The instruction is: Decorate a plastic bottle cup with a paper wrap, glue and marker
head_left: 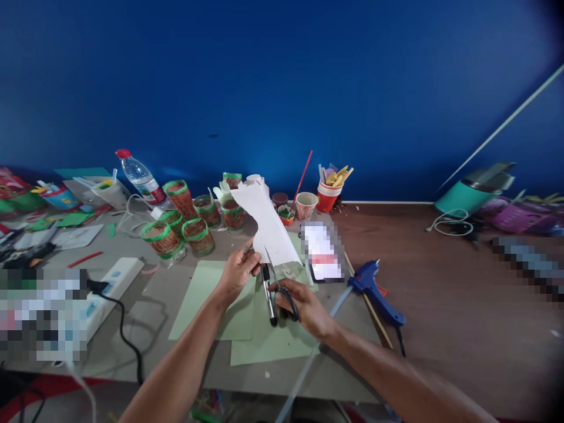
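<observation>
- the surface (449, 329) is crowded; a wide swing of the white sheet (271, 223) could tip the pots (198, 236), as its far end overlaps them in view.
- the sheet, raised over the middle, could tear or bend off line if it sags, being thin and pinched at one edge only.
- the glue gun (381, 296) could be dragged if the right forearm catches the pale strip (304, 373) passing beneath it.
- the scissors (294, 309) could nick a left fingertip, because the blades point up close to that pinch; whether paper sits between them, i cannot tell.
- both forearms reach in from the near edge and converge at the sheet.
- the left grip (240, 271) pinches the sheet's near left edge, thumb uppermost.
- the right grip (305, 302) is curled around the scissors' handles, above the marker (270, 299); contact with it is unclear.
</observation>
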Tool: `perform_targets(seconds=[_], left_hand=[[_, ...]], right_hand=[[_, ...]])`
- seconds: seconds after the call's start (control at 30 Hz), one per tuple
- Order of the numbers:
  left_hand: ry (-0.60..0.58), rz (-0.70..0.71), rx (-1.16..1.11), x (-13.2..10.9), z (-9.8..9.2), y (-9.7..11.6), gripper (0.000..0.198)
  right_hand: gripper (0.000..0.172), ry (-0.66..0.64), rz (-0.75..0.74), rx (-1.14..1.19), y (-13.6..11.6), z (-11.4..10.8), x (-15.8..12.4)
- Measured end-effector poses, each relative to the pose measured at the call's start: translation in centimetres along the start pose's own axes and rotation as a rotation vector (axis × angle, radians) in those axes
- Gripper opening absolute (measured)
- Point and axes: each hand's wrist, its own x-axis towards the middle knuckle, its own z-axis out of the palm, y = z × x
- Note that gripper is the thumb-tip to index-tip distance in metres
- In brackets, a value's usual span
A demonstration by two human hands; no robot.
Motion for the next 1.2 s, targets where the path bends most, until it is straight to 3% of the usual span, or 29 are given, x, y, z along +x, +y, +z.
perform_targets(seconds=[0.4, 0.6, 0.8, 1.2], left_hand=[[0.019, -0.046, -0.019, -0.06, 0.14, -0.17, 0.050], [0.020, -0.063, 0.026, -0.02, -0.09, -0.33, 0.042], [0.039, -0.054, 0.001, 0.00, -0.02, -0.10, 0.050], [0.052, -0.056, -0.006, 0.11, -0.06, -0.12, 0.033]], right_hand=[[0.052, 0.007, -0.011, -0.011, -0.35, 0.18, 0.10], [0.054, 0.006, -0.002, -0.082, -0.79, -0.08, 0.30], [0.062, -0.034, -0.007, -0.079, -0.26, -0.73, 0.55], [0.055, 0.003, 0.005, 0.016, -0.14, -0.57, 0.50]])
